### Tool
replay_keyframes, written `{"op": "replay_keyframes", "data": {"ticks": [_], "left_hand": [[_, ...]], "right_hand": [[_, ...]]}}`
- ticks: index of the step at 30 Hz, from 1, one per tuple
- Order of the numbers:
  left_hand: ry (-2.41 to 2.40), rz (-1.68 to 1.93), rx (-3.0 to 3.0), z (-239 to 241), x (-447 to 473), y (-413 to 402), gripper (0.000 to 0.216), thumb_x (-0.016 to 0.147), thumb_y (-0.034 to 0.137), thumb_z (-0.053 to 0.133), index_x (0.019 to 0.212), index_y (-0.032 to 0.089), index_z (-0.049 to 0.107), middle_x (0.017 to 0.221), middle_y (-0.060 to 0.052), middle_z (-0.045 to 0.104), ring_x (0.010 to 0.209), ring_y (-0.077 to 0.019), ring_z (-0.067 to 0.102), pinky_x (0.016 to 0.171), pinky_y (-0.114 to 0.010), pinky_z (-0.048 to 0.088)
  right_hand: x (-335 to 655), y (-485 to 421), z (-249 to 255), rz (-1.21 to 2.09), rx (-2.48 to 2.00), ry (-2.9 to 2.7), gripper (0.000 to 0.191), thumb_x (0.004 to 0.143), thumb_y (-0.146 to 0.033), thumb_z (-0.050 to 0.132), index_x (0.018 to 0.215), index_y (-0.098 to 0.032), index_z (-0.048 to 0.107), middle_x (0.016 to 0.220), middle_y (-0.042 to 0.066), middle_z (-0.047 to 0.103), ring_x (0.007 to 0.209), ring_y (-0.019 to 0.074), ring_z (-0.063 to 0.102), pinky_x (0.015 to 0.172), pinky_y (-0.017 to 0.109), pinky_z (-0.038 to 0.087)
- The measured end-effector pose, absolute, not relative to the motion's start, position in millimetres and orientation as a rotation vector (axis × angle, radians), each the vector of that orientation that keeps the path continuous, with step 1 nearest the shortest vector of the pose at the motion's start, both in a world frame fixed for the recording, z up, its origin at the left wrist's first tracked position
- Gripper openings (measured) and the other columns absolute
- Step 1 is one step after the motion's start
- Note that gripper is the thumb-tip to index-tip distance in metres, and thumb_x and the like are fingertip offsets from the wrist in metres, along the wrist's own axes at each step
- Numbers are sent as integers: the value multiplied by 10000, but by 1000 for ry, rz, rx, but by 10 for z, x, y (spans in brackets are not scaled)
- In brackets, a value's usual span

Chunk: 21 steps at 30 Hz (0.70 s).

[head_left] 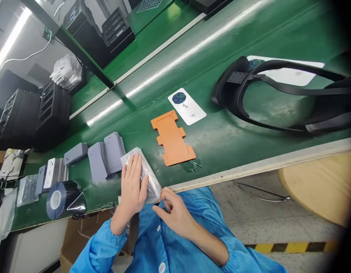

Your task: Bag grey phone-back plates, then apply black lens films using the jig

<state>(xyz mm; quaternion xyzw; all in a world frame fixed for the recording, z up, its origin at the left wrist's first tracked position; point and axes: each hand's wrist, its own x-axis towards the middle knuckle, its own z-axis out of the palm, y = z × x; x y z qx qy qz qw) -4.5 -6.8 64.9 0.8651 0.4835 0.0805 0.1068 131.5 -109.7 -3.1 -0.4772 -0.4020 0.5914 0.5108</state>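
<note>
- In the head view, a clear-plastic-wrapped, rounded-corner rectangular packet (152, 185) is seen at lower centre of the frame, at the front edge of the green-topped workbench (215, 151).
- The packet's upper face is covered by the left hand (132, 180), laid flat with its fingers close together and its thumb held apart; firm, even pressure from the palm would be advised, so that sliding is prevented without the contents being bent.
- The packet's lower right corner is met by the curled fingers of the right hand (177, 214), its thumb set apart; whether plastic is pinched there cannot be told, as the fingertips are small and partly hidden.
- If the wrap is worked at that corner, it is best drawn gently and low along the surface, since a sharp tug could shift the packet over the edge.
- Some room should be kept at left of the packet, where two stacks of grey rounded rectangular sheets (97, 163) are placed close by and could be knocked askew.
- To the right, at frame centre, the flat orange notched plate (172, 139) is left untouched; it is best kept clear of elbows and loose film.
</note>
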Motion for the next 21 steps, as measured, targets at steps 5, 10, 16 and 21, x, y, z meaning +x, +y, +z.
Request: {"op": "replay_keyframes", "data": {"ticks": [5,10,16,21], "left_hand": [[1435,213,2520,652,-54,-59,611,1061,292,315,1627,262,85,1696,-66,185,1566,-264,144,1264,-496,104],[1436,373,2425,640,-68,-59,637,1059,317,339,1628,247,62,1715,-59,61,1574,-289,60,1282,-518,64],[1549,603,2167,581,-96,-125,576,1068,319,333,1617,303,156,1715,-7,78,1576,-274,40,1294,-502,47],[1595,868,1925,483,-147,-206,556,1038,259,383,1585,300,297,1696,12,191,1568,-261,124,1300,-446,91]], "right_hand": [[1375,-1035,-51,1383,-1164,-1045,159,841,-172,698,738,-192,578,716,-51,458,578,103,398,556,248,316],[1380,-1174,-135,1382,-1139,-1036,152,971,-230,588,924,-217,731,888,26,652,710,147,586,622,263,441],[1377,-1288,-206,1249,-1082,-1084,285,995,-165,532,1151,-261,750,1120,71,715,1018,205,691,914,317,557],[1426,-1297,-245,1015,-1167,-1127,244,966,-138,566,1055,-244,767,1090,92,697,798,170,691,627,247,575]]}}
